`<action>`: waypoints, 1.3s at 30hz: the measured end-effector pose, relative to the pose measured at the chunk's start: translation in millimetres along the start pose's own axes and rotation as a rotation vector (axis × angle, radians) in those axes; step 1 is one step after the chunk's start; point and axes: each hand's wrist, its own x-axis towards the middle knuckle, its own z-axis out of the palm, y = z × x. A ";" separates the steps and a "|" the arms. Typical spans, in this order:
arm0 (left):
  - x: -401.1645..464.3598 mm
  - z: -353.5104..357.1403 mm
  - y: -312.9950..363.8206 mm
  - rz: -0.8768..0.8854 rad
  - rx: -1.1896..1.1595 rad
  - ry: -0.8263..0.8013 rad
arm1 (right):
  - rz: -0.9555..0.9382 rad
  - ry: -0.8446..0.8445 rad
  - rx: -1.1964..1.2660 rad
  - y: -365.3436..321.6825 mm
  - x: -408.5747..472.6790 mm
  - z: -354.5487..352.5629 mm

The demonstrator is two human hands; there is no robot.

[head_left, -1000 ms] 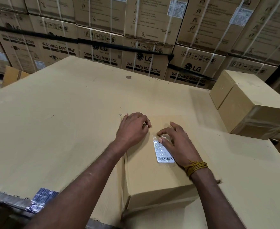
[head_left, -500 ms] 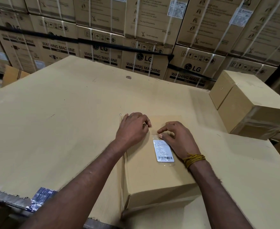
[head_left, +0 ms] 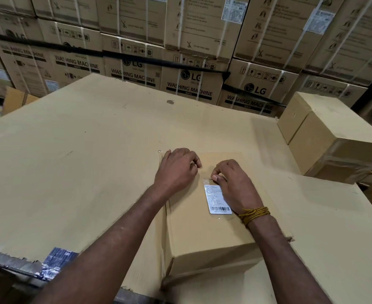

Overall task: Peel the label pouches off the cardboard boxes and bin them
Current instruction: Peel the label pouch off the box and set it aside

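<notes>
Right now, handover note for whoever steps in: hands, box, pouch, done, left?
Left hand: fingers curled, resting on the far left corner of the small cardboard box, steadying it; holds nothing.
Right hand: thumb and fingertips picking at the top edge of the label pouch.
Pouch lies flat on the box top, apparently stuck down, barcode end nearest the person.
Done: nothing peeled here yet.
Left: lift the edge, peel it off, bin it; no bin in view. Two more boxes sit far right; pouches there not visible.

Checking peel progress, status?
Left hand braces small box. Right hand picks at label pouch top edge. Pouch still stuck flat. Nothing in the way.
</notes>
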 end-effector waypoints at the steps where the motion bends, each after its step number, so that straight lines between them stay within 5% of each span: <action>1: -0.1 -0.2 0.1 -0.001 -0.002 -0.001 | -0.004 0.001 -0.004 -0.7 -0.5 -0.3; 39: -0.6 0.3 0.8 0.014 0.024 0.019 | 0.043 0.084 0.104 -0.2 -12.3 -4.8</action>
